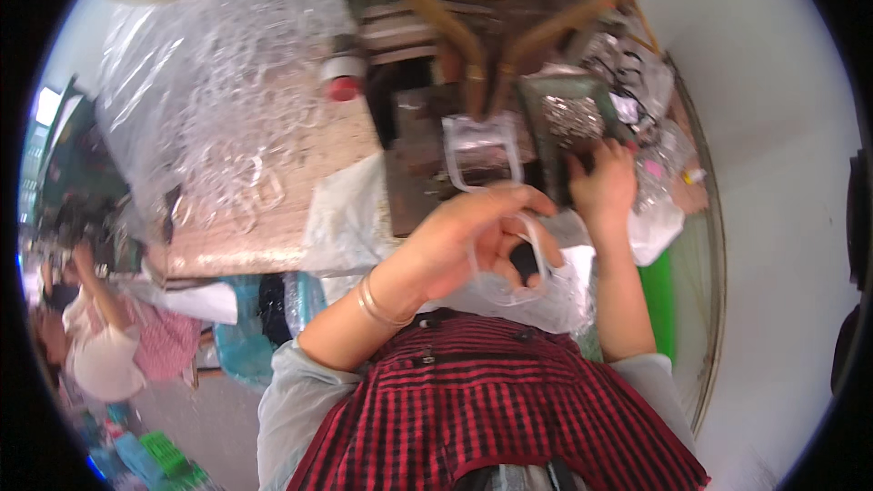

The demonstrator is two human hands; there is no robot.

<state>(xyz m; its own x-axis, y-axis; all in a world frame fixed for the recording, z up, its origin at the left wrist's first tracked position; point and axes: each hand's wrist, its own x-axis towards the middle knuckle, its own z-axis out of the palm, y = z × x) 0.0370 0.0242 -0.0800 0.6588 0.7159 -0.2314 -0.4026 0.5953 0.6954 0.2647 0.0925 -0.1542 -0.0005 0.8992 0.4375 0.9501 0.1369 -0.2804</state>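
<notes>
My left hand [486, 236] is closed around a clear plastic loop-shaped piece [507, 298], held just in front of the machine. A dark patch shows between its fingers, and I cannot make out what it is. A similar clear plastic frame [454, 156] sits on the machine's metal bed, under two converging brown arms [480, 82]. Farther right, my right hand [605, 184] rests at the near end of a dark green tray [548, 150], its thumb apart from its fingers. Small shiny metal pieces [573, 118] lie piled in that tray, close to the fingertips.
On the wooden table [227, 250] at left spreads a large heap of clear plastic loops [245, 100]. A red-tipped cylinder [344, 82] stands between heap and machine. Plastic bags [659, 173] crowd the right side beside a pale wall [773, 218]. Another person [114, 345] sits far left.
</notes>
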